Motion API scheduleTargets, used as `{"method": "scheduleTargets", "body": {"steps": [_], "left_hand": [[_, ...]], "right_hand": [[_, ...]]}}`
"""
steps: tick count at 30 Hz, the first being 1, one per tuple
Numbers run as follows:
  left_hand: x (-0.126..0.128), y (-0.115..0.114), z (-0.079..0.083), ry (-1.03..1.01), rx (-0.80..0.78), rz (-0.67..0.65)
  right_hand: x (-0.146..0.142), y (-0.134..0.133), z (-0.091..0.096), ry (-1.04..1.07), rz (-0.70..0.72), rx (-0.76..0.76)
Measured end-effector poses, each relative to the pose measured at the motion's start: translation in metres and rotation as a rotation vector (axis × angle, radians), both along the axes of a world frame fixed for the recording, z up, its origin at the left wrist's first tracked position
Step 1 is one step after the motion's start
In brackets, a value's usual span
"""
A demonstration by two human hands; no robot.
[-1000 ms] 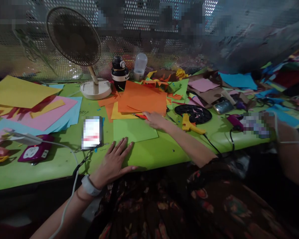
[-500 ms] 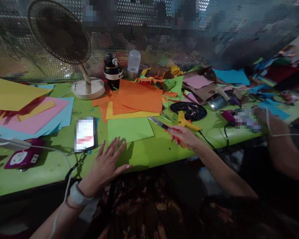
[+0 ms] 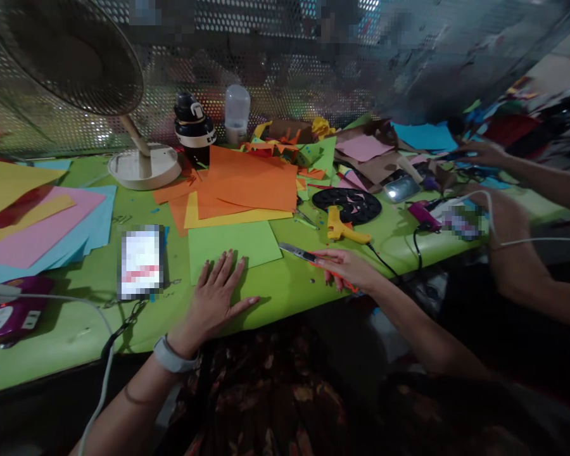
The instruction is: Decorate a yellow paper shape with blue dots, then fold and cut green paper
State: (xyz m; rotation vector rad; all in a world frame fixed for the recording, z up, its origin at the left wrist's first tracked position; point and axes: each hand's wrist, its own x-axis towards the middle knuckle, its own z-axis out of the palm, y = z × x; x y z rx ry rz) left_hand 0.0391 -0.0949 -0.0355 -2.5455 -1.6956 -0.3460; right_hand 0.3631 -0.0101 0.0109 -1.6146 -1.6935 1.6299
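My left hand (image 3: 216, 291) lies flat with fingers spread, its fingertips over the near edge of a light green paper sheet (image 3: 256, 244). In my right hand (image 3: 344, 266) is a pair of orange-handled scissors (image 3: 294, 252), blades together and pointing left. Their tips are at the right corner of the green sheet. Behind that sheet lie orange sheets (image 3: 251, 180) on a yellow sheet (image 3: 228, 216). A yellow glue gun (image 3: 344, 228) rests just beyond my right hand. Left of my left hand is a phone (image 3: 141, 261) with a lit screen.
A white fan (image 3: 145, 166), a black bottle (image 3: 194, 130) and a clear bottle (image 3: 237, 111) stand at the back. Coloured papers (image 3: 66, 218) are piled left, beside a purple device (image 3: 16, 310). A black round tray (image 3: 356, 206) holds scraps. A co-worker's arms (image 3: 517, 234) reach in from the right.
My left hand has moved onto the green sheet's near edge. The scissors have come closer to the sheet's corner. The view has shifted, and a co-worker's other arm now shows at right.
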Motion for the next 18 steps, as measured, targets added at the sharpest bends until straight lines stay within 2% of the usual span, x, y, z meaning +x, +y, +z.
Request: {"method": "scheduleTargets", "body": {"steps": [6, 11, 13, 18], "left_hand": [[0.001, 0.001, 0.001, 0.008, -0.01, 0.008], [0.001, 0.002, 0.0, 0.025, -0.028, 0.013], [0.001, 0.001, 0.0, 0.02, -0.024, 0.009], [-0.001, -0.002, 0.001, 0.013, -0.001, -0.013]], "right_hand": [[0.002, 0.0, -0.001, 0.04, 0.044, -0.046], [0.005, 0.01, 0.006, -0.008, 0.224, -0.034], [0.007, 0.018, 0.008, -0.111, 0.316, 0.086], [0.004, 0.029, 0.006, -0.461, 0.496, 0.671]]}}
